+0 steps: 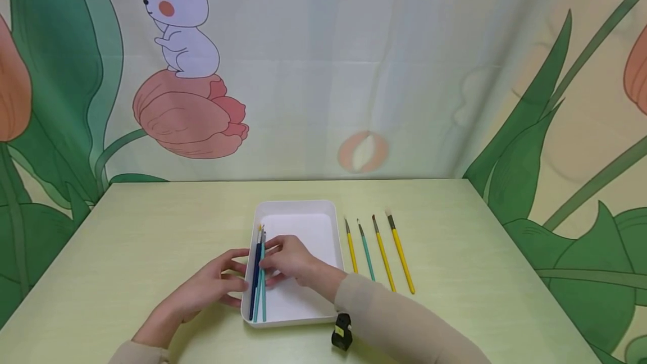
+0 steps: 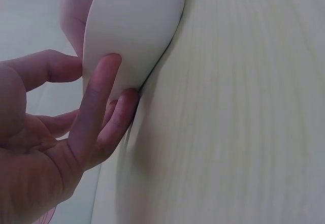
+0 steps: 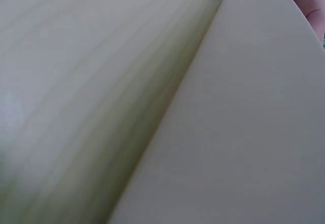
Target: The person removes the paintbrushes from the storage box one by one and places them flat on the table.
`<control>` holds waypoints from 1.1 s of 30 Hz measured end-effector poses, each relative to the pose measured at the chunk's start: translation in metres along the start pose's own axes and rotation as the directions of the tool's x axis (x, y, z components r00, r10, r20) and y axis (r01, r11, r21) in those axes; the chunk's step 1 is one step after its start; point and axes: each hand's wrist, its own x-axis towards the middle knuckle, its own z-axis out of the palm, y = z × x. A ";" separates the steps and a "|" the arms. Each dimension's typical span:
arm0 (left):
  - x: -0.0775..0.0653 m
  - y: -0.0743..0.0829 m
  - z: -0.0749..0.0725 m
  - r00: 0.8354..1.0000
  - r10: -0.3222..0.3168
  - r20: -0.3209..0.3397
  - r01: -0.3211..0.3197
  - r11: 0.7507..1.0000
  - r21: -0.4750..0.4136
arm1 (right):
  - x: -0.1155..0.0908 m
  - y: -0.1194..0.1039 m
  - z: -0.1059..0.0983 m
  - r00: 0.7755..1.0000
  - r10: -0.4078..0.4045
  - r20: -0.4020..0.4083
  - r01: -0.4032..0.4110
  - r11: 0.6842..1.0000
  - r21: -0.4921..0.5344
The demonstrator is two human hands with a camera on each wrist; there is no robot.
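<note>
A white rectangular tray (image 1: 303,223) stands on the table. Along its inner left side lie several paintbrushes, dark blue (image 1: 253,296) and light teal (image 1: 264,305), bristles toward the far end. My right hand (image 1: 290,257) reaches into the tray, its spread fingers touching the teal brushes from the right. Outside, my left hand (image 1: 207,285) rests its fingertips against the tray's left wall. In the left wrist view, those fingers (image 2: 99,87) touch the white outer wall (image 2: 134,26). The right wrist view shows mostly the tray's wall (image 3: 238,117); the right hand's fingertips are hidden there.
Right of the tray lie a short yellow paintbrush (image 1: 351,246), a teal one (image 1: 366,249) and two longer yellow ones (image 1: 401,254), some partly behind the right forearm. A small black object (image 1: 342,333) is by the tray's near right corner. A printed curtain (image 1: 313,72) hangs behind the table.
</note>
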 end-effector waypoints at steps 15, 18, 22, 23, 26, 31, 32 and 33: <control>-0.002 -0.001 0.002 0.999 0.031 -0.015 -0.031 1.000 0.002 | -0.008 0.000 -0.021 0.999 -0.002 0.042 0.000 0.999 0.044; -0.001 -0.002 0.002 0.999 0.029 -0.021 -0.029 1.000 0.007 | -0.009 0.001 -0.026 0.999 -0.001 0.040 -0.001 0.998 0.062; 0.000 -0.001 0.002 0.999 0.023 -0.027 -0.022 1.000 0.019 | -0.011 0.000 -0.033 1.000 0.001 0.030 -0.003 0.997 0.071; 0.000 -0.001 0.001 0.999 0.022 -0.027 -0.021 1.000 0.022 | -0.012 -0.001 -0.035 1.000 0.002 0.025 -0.004 0.997 0.077; -0.001 -0.001 0.000 0.999 0.020 -0.025 -0.020 0.999 0.029 | -0.015 -0.004 -0.040 1.000 0.005 0.011 -0.006 0.996 0.091; -0.002 -0.002 -0.003 0.999 0.033 -0.024 -0.033 0.999 0.024 | -0.019 -0.006 -0.049 1.000 0.006 -0.008 -0.005 0.995 0.097; -0.002 -0.002 -0.003 0.999 0.037 -0.024 -0.037 0.999 0.021 | -0.019 -0.007 -0.050 1.000 0.006 -0.010 -0.005 0.995 0.099; -0.002 -0.002 -0.003 0.999 0.040 -0.023 -0.040 0.999 0.018 | -0.019 -0.007 -0.052 1.000 0.007 -0.010 -0.006 0.995 0.099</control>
